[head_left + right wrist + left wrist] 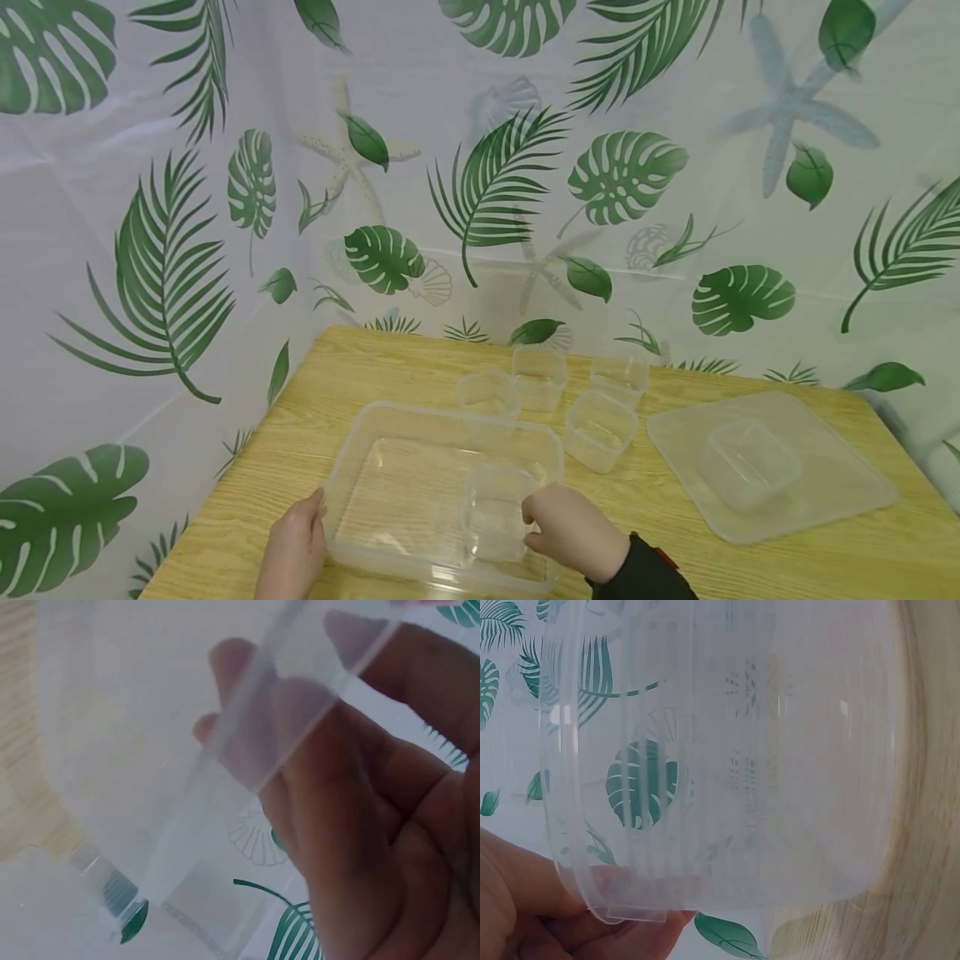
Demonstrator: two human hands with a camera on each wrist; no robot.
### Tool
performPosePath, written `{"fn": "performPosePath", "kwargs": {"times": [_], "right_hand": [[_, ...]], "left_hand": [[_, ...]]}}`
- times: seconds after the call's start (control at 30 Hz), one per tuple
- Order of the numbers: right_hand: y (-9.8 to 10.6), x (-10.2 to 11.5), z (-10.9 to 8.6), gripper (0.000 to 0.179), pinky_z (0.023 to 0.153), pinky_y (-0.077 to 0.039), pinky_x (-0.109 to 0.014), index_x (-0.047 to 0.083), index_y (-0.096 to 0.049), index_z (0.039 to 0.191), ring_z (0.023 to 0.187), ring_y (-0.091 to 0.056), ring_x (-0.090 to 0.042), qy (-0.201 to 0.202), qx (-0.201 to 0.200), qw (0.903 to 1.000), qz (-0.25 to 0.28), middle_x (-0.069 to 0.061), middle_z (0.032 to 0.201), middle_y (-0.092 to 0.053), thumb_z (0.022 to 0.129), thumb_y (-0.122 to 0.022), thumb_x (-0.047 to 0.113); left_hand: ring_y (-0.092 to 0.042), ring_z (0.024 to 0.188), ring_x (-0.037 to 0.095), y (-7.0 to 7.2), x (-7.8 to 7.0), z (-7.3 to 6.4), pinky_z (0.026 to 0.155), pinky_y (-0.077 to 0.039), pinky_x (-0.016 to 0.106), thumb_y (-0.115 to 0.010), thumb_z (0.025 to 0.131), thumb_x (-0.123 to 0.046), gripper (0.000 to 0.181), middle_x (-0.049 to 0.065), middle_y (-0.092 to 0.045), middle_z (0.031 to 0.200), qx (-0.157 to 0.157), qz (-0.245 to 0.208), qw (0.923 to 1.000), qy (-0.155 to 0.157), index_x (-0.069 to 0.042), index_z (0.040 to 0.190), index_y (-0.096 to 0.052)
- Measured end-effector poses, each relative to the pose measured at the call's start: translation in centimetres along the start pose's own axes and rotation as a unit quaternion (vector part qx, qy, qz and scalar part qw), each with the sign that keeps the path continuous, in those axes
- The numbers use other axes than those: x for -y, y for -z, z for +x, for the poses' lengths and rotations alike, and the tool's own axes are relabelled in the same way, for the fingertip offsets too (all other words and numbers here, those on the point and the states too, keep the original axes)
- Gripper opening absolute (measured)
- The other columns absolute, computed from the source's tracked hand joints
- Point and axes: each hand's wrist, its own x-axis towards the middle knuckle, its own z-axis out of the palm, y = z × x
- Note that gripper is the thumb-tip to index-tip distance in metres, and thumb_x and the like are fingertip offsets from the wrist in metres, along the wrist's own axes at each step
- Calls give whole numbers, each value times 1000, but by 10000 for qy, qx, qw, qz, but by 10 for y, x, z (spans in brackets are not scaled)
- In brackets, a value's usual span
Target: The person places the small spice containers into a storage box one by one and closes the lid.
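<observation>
A large clear plastic box [442, 414] stands uncovered on the wooden table. My left hand [294, 542] grips its left side at the rim; in the left wrist view, fingers [641, 937] show below the rim and partly through the plastic. Inside the box, toward its right end, sits a small clear plastic container [491, 521]. My right hand [573, 529] reaches over the box's right side with curled fingers and pinches the small container's right edge. The right wrist view shows these fingers [330, 787] partly through the box's translucent wall [112, 712].
Several more small clear containers [600, 429] stand behind the box, near the table's back edge. On the right lies a flat translucent lid [825, 492] with another small container [750, 467] on it. A leaf-patterned cloth [480, 167] hangs behind the table [262, 492].
</observation>
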Motion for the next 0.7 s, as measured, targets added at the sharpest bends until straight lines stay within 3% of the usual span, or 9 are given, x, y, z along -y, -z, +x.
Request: {"fn": "performPosePath", "kwargs": {"times": [0.13, 0.33, 0.5, 0.7], "right_hand": [[2, 5, 7, 49, 48, -13, -24, 19, -25, 55, 52, -12, -7, 161, 59, 9995, -265, 7, 55, -13, 72, -66, -1], [4, 5, 22, 31, 46, -24, -22, 12, -43, 57, 47, -25, -6, 448, 284, 9950, -850, 5, 51, -31, 70, -69, 1], [4, 6, 40, 31, 45, -27, -22, 10, -43, 57, 48, -28, -7, 478, 317, 9909, -1215, 5, 53, -34, 68, -71, 4], [7, 14, 54, 32, 46, -26, -24, 10, -41, 55, 49, -26, -8, 525, 384, 9882, -1388, 4, 52, -34, 68, -70, 3]], "left_hand": [[-57, 89, 41, 0, 0, 1, 77, -45, 47, -43, 83, 11, 29, 31, -57, 96, 40, 25, 10000, 51, 21, 110, -47], [-56, 90, 40, 1, 2, 2, 77, -45, 47, -42, 84, 11, 29, 31, -56, 98, 83, 56, 9999, 76, 21, 111, -47], [-56, 90, 40, 1, 4, 3, 77, -45, 47, -41, 84, 11, 29, 31, -56, 98, 159, -10, 9998, 81, 21, 112, -47], [-54, 95, 38, -2, 8, 3, 78, -46, 44, -38, 91, 1, 29, 29, -55, 102, 221, -401, 9989, 137, 16, 114, -46]]}}
